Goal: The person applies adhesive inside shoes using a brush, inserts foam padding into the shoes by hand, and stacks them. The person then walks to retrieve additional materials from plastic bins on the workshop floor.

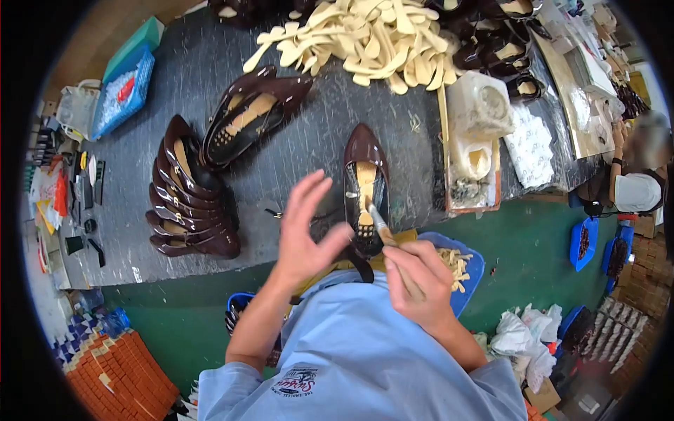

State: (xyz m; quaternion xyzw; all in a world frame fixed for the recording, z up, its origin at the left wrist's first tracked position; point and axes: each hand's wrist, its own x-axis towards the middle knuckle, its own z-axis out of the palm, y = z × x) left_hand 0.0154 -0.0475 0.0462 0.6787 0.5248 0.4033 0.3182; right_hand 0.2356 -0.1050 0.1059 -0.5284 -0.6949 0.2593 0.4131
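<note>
The right hand (423,282) has its grip wrapped around a wooden-handled paintbrush (382,228), bristles at the insole of a glossy dark-brown pointed shoe (365,175) on the scuffed dark surface (302,147); the left hand's (305,244) grip is released, fingers spread beside the shoe.

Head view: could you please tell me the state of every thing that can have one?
Right hand: closed around the brush.
Left hand: open, fingers spread, empty.
Brush: slanted, bristles down inside the front shoe.
Front shoe: upright on the table, toe pointing away from the person.
Shoes at left: lined up, overlapping.
Beige pieces: loosely heaped.
Blue basket: uncovered, with contents.
</note>
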